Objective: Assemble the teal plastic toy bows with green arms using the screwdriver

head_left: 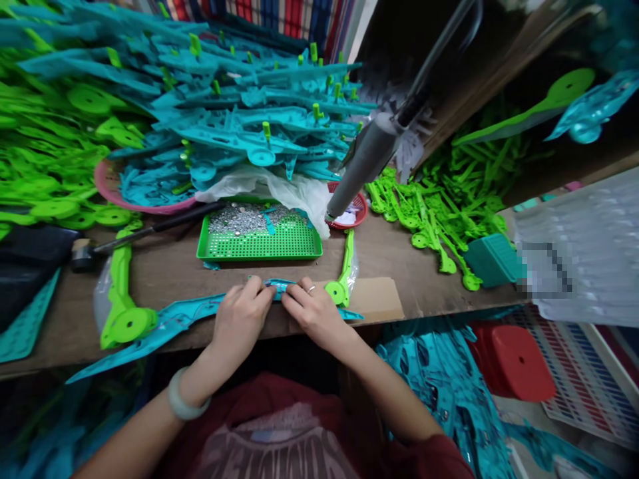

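A long blue plastic part (187,313) lies along the front edge of the bench, with thin wires running over its inner side. My left hand (243,311) grips it near the middle, fingers bent and fingertips pressed down. Close beside it, my right hand (313,307) pinches the same part; whatever is under the fingertips is hidden. A green arm with a round disc (130,324) meets the blue part on the left. Another green arm (337,291) touches it just right of my right hand. Under the right end lies a piece of cardboard (377,301).
Behind my hands stands a green perforated tray (259,247) of small metal pieces. A grey cylindrical tool (367,163) hangs above. A hammer (84,255) lies left. Blue parts (239,113) and green parts (44,146) pile high behind. A red stool (519,362) stands at right.
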The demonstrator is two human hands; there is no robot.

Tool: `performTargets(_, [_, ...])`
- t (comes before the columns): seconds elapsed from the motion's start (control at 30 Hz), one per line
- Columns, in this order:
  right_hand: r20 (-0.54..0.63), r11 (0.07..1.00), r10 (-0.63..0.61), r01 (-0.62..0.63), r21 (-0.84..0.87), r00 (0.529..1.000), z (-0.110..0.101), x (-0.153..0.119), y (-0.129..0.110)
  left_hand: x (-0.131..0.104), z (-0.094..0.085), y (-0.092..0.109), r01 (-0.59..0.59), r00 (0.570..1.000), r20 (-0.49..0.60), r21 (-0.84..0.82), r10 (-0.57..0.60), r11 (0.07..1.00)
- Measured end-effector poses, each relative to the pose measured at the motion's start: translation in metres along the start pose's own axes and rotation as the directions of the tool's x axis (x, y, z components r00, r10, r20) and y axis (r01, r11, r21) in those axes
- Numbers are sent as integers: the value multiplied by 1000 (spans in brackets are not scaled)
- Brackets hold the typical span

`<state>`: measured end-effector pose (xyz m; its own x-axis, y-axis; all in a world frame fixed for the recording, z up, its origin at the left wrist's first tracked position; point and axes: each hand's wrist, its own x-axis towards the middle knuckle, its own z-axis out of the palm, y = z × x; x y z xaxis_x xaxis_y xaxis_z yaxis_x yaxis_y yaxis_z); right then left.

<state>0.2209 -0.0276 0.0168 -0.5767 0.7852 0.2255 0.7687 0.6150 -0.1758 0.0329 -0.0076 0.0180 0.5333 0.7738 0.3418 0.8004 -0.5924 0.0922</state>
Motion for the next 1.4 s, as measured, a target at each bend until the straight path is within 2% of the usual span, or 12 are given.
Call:
performTargets(0.1, [-34, 988, -25, 30, 150, 999, -7, -2, 9, 4, -3, -2, -72, 997, 11, 62, 71, 995])
performTargets(0.2, [-60, 950, -8, 26, 312, 998, -11, 3, 12, 6, 1, -7, -42, 999, 11, -79, 43, 996])
performTargets(0.3, [-17, 968, -28, 32, 249, 999, -10, 10, 11, 6, 9, -13, 24, 1000, 1, -297, -25, 955])
performTargets(0.43, [14, 993, -33, 31, 110, 999, -9, 10, 11, 5, 13, -18, -6, 1000, -2, -380, 6, 925])
performTargets(0.63, [-18, 905, 37, -26, 424, 999, -14, 6, 18, 7, 15, -24, -81, 997, -16, -394, 81, 916])
performTargets(0.7, [4, 931, 67, -64, 361, 998, -15, 7, 18, 7, 16, -26, -84, 996, -20, -385, 83, 919])
performTargets(0.77, [29, 979, 73, -77, 190, 997, -16, 6, 16, 8, 17, -28, -103, 994, -23, -374, 102, 922])
performTargets(0.87, [101, 999, -46, 47, -8, 994, -19, 1, 12, 9, 15, -30, -165, 985, -16, -348, 170, 923])
performTargets(0.97, [117, 981, -181, 188, -51, 976, -22, -6, 11, 11, 12, -32, -231, 969, 2, -329, 245, 916])
performTargets(1.03, [80, 975, -209, 214, -62, 975, -21, -10, 13, 13, 10, -34, -271, 957, 12, -325, 291, 906])
performTargets(1.23, [9, 999, -3, 3, -35, 1000, -9, -16, 10, 13, 5, -40, -349, 926, 19, -329, 376, 877])
performTargets(1.4, [94, 993, 81, -88, 76, 992, -19, -17, 9, 4, -1, -35, -330, 926, 80, -304, 370, 894])
